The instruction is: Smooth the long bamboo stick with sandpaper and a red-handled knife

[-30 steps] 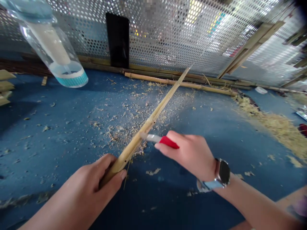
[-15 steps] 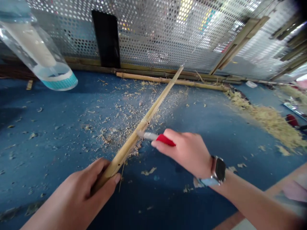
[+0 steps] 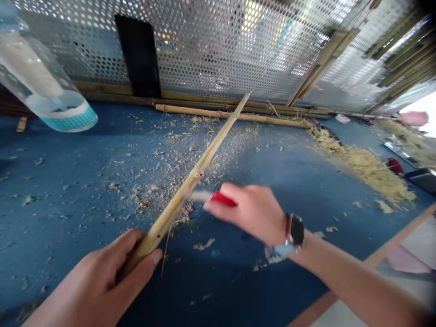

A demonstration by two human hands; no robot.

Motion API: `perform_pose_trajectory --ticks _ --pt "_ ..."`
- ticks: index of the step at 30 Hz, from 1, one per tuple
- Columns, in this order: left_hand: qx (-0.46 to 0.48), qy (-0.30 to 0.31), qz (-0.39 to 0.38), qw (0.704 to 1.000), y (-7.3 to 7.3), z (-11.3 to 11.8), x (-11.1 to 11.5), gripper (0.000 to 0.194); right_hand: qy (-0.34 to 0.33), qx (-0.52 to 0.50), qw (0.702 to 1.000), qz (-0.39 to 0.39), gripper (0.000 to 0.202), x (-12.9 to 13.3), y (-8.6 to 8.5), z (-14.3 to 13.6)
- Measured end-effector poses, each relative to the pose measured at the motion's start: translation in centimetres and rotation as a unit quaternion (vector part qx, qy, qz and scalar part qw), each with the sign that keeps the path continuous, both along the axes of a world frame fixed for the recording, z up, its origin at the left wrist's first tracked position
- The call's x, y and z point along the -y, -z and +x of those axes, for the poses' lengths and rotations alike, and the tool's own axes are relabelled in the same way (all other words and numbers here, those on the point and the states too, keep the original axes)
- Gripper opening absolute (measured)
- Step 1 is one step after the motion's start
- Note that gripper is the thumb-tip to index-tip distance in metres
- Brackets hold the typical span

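My left hand [image 3: 112, 268] is wrapped round the near end of a pale bamboo strip [image 3: 204, 163], thumb on top. The strip slants away to the right, its far end over the poles by the mesh screen. A thin sliver hangs from its lower side near my thumb. In my right hand [image 3: 252, 209], wearing a watch, is a knife with a red handle [image 3: 223, 199]. The knife's pale blade [image 3: 199, 196] is blurred and meets the strip's right edge. Fine shavings [image 3: 146, 195] lie scattered beneath and around the strip on the blue tabletop [image 3: 272, 168].
A perforated metal screen [image 3: 211, 54] rises along the back, with a black phone [image 3: 138, 56] leaning on it. Bamboo poles [image 3: 272, 119] lie at its foot. A clear bottle [image 3: 64, 102] stands left; a heap of shavings [image 3: 371, 168] and another red-handled tool [image 3: 395, 165] lie right.
The whole view has shifted, so things sit a little further left. The knife blade has moved down along the bamboo strip toward my left hand. Both hands keep their hold.
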State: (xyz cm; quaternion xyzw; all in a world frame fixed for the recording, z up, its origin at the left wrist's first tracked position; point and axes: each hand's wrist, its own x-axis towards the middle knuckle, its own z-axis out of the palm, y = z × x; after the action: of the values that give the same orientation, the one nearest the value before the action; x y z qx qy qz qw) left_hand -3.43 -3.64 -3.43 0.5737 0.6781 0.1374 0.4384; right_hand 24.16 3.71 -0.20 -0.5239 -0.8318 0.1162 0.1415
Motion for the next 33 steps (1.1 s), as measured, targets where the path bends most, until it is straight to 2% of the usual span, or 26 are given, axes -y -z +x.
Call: perform_pose_trajectory --ticks 2,3,6,10,11,14,18,22,25,26,29,30,33 --pt "0.000 0.014 -0.051 0.999 -0.2 0.2 -0.1 0.049 0.029 0.009 1.000 0.005 0.076 -0.1 0.0 -0.1" --pt "-0.005 0.022 -0.059 0.998 -0.4 0.4 -0.1 0.049 0.020 0.008 1.000 0.005 0.075 0.0 0.0 -0.2" --pt "-0.012 0.027 -0.015 0.999 -1.1 0.9 -0.3 0.046 -0.040 -0.001 0.999 -0.011 0.074 0.2 0.0 -0.4" --pt "-0.006 0.033 -0.006 0.999 -1.3 1.2 -0.6 0.043 0.031 0.026 0.999 0.000 0.080 0.0 -0.1 -0.4" --pt "-0.006 0.035 0.005 0.999 -1.3 1.1 -0.7 0.042 0.027 0.024 0.999 0.002 0.079 -0.1 -0.1 -0.4" --pt "-0.011 0.046 0.035 0.998 -1.5 1.1 -1.0 0.040 -0.042 0.010 0.999 -0.013 0.075 0.0 -0.1 -0.5" --pt "-0.030 0.042 0.014 0.999 -2.5 1.6 -1.3 0.039 0.021 0.019 1.000 -0.001 0.077 0.1 -0.2 -0.5" --pt "-0.021 0.041 -0.005 0.999 -3.1 2.1 -1.5 0.039 -0.058 0.016 0.998 0.013 0.075 0.5 -0.2 -0.6" --pt "-0.022 0.035 -0.058 0.997 -3.1 1.9 -1.4 0.045 0.024 0.036 0.998 0.044 0.077 0.3 -0.1 -0.3" --pt "-0.023 0.032 -0.076 0.996 -3.0 1.8 -1.4 0.047 0.028 0.035 0.998 0.040 0.076 0.2 -0.1 -0.2" --pt "-0.024 0.028 -0.111 0.993 -2.7 1.4 -1.1 0.052 -0.034 0.015 0.999 -0.002 0.072 -0.1 0.0 0.1" --pt "-0.026 0.029 -0.118 0.992 -2.5 1.3 -1.1 0.054 -0.032 0.015 0.999 -0.009 0.072 -0.1 0.0 0.2" --pt "-0.035 0.034 -0.115 0.992 -2.3 1.2 -1.0 0.062 0.032 0.026 0.999 -0.004 0.071 0.1 0.1 0.1"
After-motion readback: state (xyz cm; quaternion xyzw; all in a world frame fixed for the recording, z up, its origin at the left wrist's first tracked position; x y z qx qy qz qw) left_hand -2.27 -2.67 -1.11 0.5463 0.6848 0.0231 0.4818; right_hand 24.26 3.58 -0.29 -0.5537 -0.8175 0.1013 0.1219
